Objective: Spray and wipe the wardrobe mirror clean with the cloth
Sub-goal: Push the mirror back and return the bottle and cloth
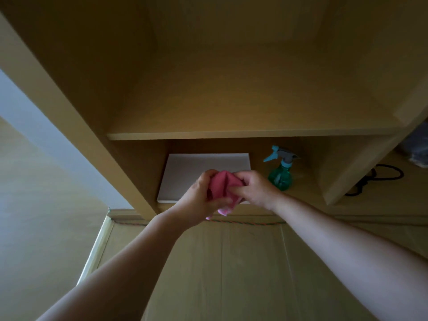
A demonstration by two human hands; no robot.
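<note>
A pink cloth (222,186) is bunched between both hands in front of the lower wardrobe compartment. My left hand (199,200) grips its left side and lower part, and my right hand (252,187) pinches its right side. A green spray bottle (280,174) with a blue and grey trigger head stands upright on the compartment floor, just right of my right hand and apart from it. A flat white panel (185,172) lies on the same floor behind the cloth. No mirror surface can be made out.
A wooden shelf (231,135) spans above the lower compartment, with an open bay over it. A black cable (379,176) lies in the compartment to the right. A twisted cord (243,223) runs along the wardrobe's front edge. A pale wall (34,126) is at left.
</note>
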